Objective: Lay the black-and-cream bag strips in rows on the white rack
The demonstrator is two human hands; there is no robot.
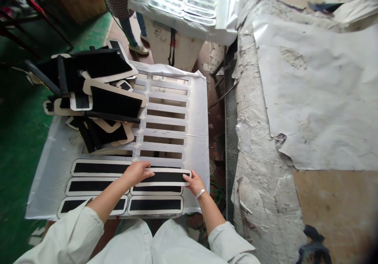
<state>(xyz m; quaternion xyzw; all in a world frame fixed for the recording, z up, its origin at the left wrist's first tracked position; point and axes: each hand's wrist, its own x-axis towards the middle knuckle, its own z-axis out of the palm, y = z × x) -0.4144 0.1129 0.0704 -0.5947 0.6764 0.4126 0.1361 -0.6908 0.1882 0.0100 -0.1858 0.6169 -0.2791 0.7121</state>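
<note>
Between my two hands is a long black panel with a cream rounded border. My left hand grips its left end, and my right hand, with a bracelet at the wrist, pinches its right end. It overlaps a similar panel in the row below. Another bordered panel lies nearest my body. To the left, similar panels lie in rows, partly hidden by my left forearm. All rest on a white-covered slotted table.
A heap of black pieces with cream borders covers the table's far left. Open slots run beyond my hands. A second table holds shiny panels; a person's legs stand beside it. A paper-covered bench flanks the right.
</note>
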